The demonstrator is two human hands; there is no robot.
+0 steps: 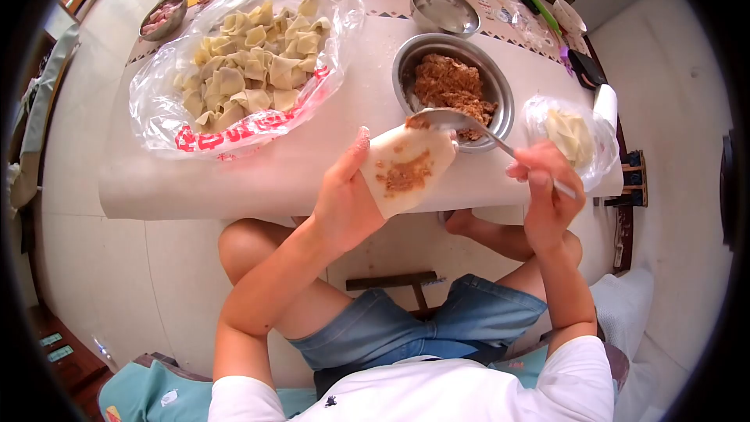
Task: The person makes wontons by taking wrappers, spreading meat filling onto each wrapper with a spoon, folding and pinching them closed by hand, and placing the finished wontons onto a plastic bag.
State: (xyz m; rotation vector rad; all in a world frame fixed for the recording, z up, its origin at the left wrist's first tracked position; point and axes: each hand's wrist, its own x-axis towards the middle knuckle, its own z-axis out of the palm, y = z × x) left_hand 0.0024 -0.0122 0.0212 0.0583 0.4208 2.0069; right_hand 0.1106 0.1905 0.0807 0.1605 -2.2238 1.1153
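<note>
A pale wonton wrapper (pixel 391 158) lies across the palm and fingers of my left hand (pixel 348 195), with a brown smear of meat filling (pixel 408 174) on it. My right hand (pixel 548 187) grips the handle of a metal spoon (pixel 453 118). The spoon's bowl is over the wrapper's far edge, and a little filling clings to its tip. Just beyond stands a steel bowl (pixel 400 78) holding ground meat filling (pixel 449 86). To the right of it, a clear plastic bag (pixel 539 113) contains a stack of wrappers (pixel 569 137).
Folded wontons (pixel 258 62) fill a large plastic bag (pixel 156 121) on the table's left. Behind the filling bowl sits another metal bowl (pixel 445 12). A small bowl of pinkish pieces (pixel 162 17) is at the far left. Near the right edge lies a dark object (pixel 586 69).
</note>
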